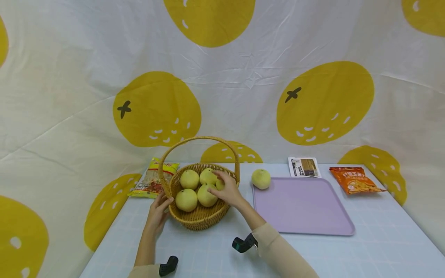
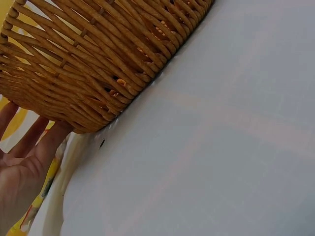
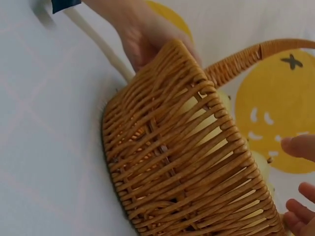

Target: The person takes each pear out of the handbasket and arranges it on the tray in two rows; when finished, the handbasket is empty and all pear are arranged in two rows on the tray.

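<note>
The left hand (image 1: 159,211) grips the wicker basket (image 1: 201,222) at its side, presumably for steadiness. Above the pale-yellow round fruits (image 1: 186,200) inside, the right hand (image 1: 228,190) spreads thumb and fingers wide, apparently to span one; contact is unclear. A lone fruit (image 1: 261,178) sits at the lilac tray's (image 1: 302,206) far-left corner.

In the head view, the right grip (image 1: 229,190) is covering part of a pale fruit (image 1: 219,184), and the wicker basket (image 1: 203,222) is hiding the right portion of a yellow snack bag (image 1: 148,181). A lone fruit (image 1: 261,178) is concealing one corner of the purple tray (image 1: 306,206). The left wrist view is cropping the basket and the left grip (image 2: 22,179); the right wrist view is cropping the right grip and blurring a dark object (image 3: 42,14) at the upper left.
</note>
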Action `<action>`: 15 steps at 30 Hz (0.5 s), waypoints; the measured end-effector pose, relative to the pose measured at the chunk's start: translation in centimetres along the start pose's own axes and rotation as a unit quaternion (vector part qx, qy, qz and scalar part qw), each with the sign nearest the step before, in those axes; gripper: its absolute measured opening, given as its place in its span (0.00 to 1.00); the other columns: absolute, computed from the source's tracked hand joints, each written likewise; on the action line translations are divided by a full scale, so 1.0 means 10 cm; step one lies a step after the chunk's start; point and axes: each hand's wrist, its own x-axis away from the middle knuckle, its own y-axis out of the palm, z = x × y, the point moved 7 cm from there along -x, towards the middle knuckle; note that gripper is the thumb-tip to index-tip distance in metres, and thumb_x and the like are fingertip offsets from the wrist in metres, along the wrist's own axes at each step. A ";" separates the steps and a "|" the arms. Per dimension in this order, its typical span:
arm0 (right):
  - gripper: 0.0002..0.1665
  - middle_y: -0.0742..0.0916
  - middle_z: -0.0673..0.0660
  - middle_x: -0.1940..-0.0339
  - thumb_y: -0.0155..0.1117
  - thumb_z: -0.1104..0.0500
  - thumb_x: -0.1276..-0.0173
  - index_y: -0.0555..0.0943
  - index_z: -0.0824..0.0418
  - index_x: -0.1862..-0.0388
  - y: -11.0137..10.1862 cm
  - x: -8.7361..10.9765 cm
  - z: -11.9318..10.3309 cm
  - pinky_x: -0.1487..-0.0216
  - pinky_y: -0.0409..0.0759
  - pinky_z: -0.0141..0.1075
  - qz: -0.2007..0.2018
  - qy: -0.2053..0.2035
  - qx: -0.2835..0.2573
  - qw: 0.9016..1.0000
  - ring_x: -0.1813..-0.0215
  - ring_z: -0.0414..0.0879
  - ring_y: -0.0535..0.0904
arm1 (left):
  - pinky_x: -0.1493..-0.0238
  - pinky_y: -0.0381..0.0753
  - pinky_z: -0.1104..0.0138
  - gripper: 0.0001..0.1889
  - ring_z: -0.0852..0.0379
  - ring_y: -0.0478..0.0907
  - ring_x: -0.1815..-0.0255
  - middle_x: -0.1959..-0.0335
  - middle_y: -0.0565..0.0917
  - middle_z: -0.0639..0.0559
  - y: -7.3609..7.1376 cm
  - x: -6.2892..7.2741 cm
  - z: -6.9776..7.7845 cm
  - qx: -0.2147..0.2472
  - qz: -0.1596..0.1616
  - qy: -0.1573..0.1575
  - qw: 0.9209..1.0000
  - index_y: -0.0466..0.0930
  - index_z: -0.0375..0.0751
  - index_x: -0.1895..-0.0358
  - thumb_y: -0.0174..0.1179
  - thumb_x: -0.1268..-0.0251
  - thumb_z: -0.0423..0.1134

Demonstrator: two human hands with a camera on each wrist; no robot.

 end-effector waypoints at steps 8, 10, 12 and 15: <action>0.35 0.78 0.67 0.43 0.73 0.63 0.47 0.72 0.70 0.40 -0.06 -0.01 0.08 0.43 0.69 0.55 0.062 0.015 0.044 0.997 0.43 0.62 0.72 | 0.53 0.79 0.63 0.34 0.65 0.75 0.52 0.30 0.57 0.41 0.01 0.01 0.01 -0.012 -0.001 0.000 1.000 0.50 0.45 0.26 0.55 0.32 0.40; 0.35 0.76 0.67 0.44 0.72 0.64 0.48 0.72 0.68 0.40 -0.07 -0.01 0.11 0.44 0.70 0.56 0.073 0.029 0.047 0.996 0.43 0.61 0.71 | 0.53 0.79 0.63 0.35 0.65 0.74 0.51 0.30 0.57 0.42 0.01 0.00 0.01 -0.013 0.000 -0.001 1.000 0.50 0.46 0.26 0.56 0.32 0.41; 0.36 0.74 0.68 0.42 0.71 0.65 0.48 0.71 0.67 0.38 -0.08 -0.01 0.14 0.44 0.70 0.57 0.076 0.047 0.056 0.994 0.41 0.62 0.68 | 0.53 0.79 0.63 0.35 0.64 0.74 0.50 0.29 0.57 0.42 0.01 0.01 0.01 -0.014 0.001 -0.001 1.000 0.49 0.46 0.26 0.56 0.32 0.41; 0.41 0.69 0.69 0.39 0.70 0.63 0.46 0.66 0.64 0.33 -0.07 -0.01 0.19 0.43 0.70 0.58 0.063 0.075 0.073 0.993 0.37 0.64 0.65 | 0.53 0.79 0.63 0.35 0.63 0.73 0.50 0.29 0.57 0.41 0.01 0.01 0.01 -0.014 0.003 -0.002 1.000 0.49 0.46 0.26 0.56 0.32 0.41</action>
